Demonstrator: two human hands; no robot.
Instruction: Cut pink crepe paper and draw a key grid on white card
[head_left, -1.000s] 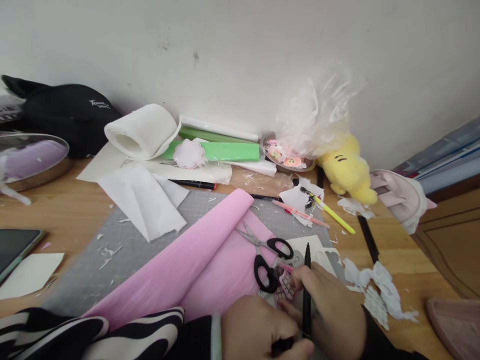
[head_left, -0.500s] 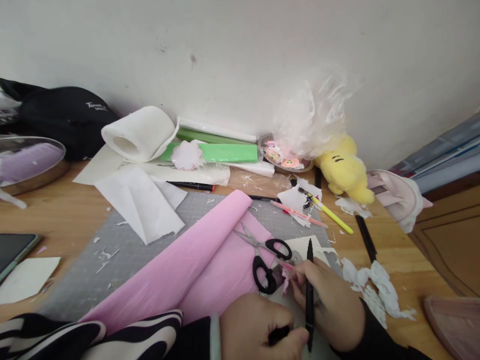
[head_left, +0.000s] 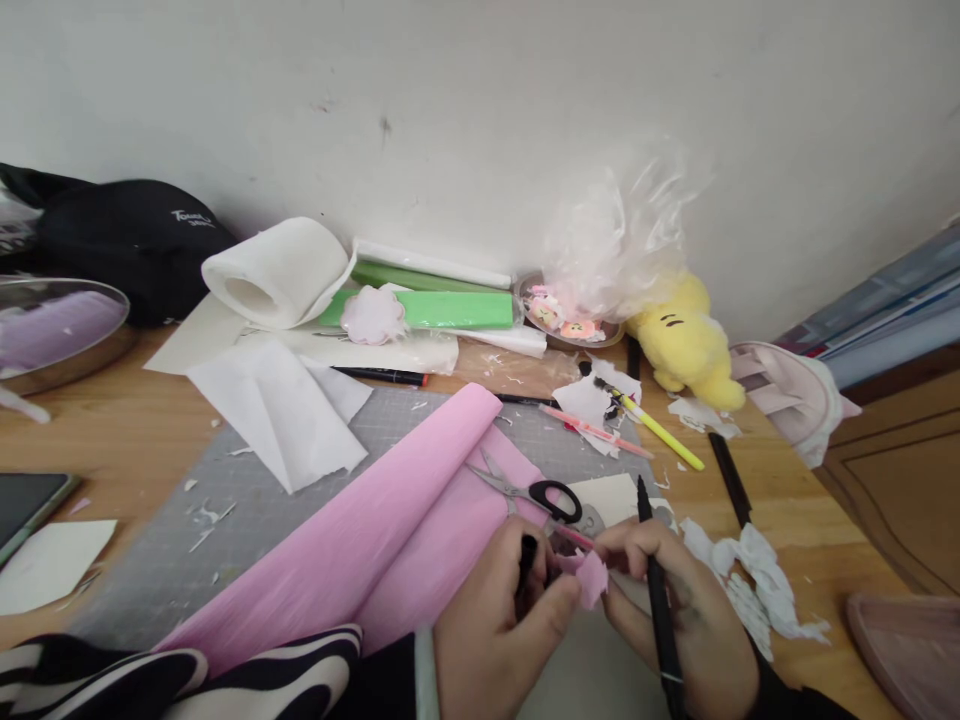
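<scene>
A double-ended black marker (head_left: 660, 610) stands nearly upright in my right hand (head_left: 694, 600), its dark tip pointing up. The same hand's thumb and forefinger pinch at a small crumpled piece of pink paper (head_left: 592, 578), beside a thin pink strip (head_left: 574, 536). My left hand (head_left: 506, 600) is curled, with a small black piece like a marker cap (head_left: 527, 562) inside its fingers; its thumb meets the pink paper's left edge. Just beyond lie black-handled scissors (head_left: 555, 500), partly hidden by my left hand, on a large folded sheet of pink paper (head_left: 360, 520).
A grey cutting mat (head_left: 165, 560) lies under the pink sheet. Toilet roll (head_left: 292, 270), green paper (head_left: 457, 309) and a yellow plush toy (head_left: 686, 345) line the wall. Yellow (head_left: 667, 435) and orange (head_left: 600, 433) pens lie behind my hands; crumpled tissue (head_left: 776, 585) is at right.
My left hand has risen from the marker's lower end to the pink paper, now covering part of the scissors. The marker in my right hand has shifted right and tilted.
</scene>
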